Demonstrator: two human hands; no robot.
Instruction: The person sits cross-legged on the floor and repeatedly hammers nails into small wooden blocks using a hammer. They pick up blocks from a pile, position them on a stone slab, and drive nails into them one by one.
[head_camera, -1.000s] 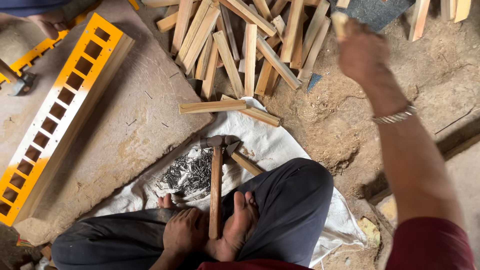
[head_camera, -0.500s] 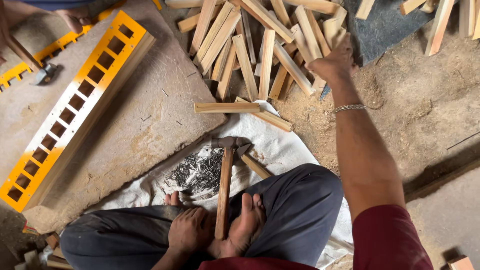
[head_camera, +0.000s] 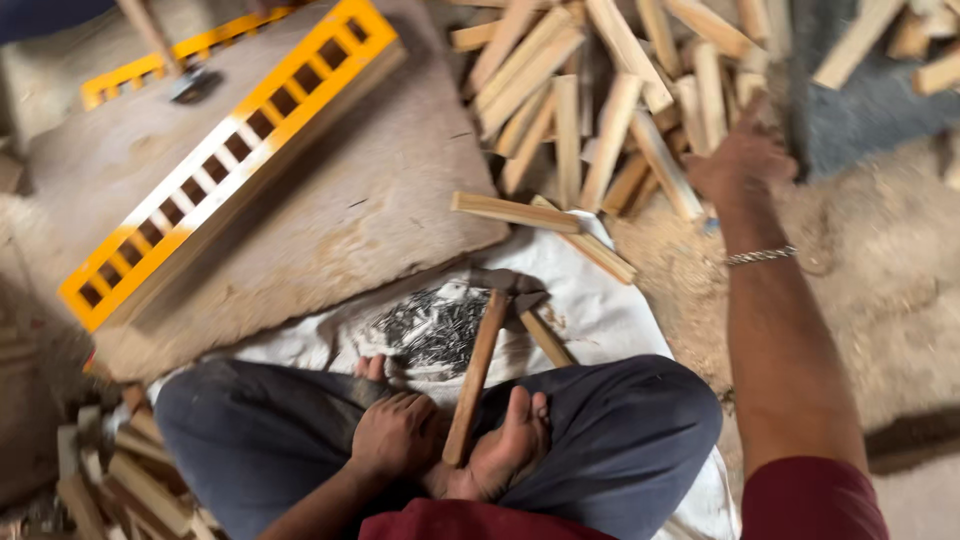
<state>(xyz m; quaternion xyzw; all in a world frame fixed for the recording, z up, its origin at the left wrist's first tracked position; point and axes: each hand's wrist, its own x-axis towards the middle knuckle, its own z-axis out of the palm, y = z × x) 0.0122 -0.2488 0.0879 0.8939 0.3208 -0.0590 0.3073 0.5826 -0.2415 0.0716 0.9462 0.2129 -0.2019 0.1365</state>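
Observation:
I sit cross-legged on a white sheet (head_camera: 610, 315). My right hand (head_camera: 742, 158) reaches forward onto a pile of short wooden sticks (head_camera: 590, 110); it is blurred, and what its fingers do is hidden. My left hand (head_camera: 395, 435) rests curled on my ankle with nothing in it, just left of a wooden-handled hammer (head_camera: 478, 365). The hammer's handle leans against my upturned foot (head_camera: 508, 455), and its head lies by a heap of small dark nails (head_camera: 435, 325). Two loose sticks (head_camera: 515, 212) lie at the sheet's far edge.
A yellow ladder-like wooden frame (head_camera: 235, 155) lies on a grey stone slab (head_camera: 370, 200) to the left. A second hammer (head_camera: 192, 84) sits at the slab's far edge. More stick offcuts (head_camera: 130, 480) are stacked by my left knee. Sawdust (head_camera: 880, 260) covers the ground on the right.
My right arm has come down from a raised position to the stick pile. The view has tilted and moved closer. My left hand and the hammer have stayed put.

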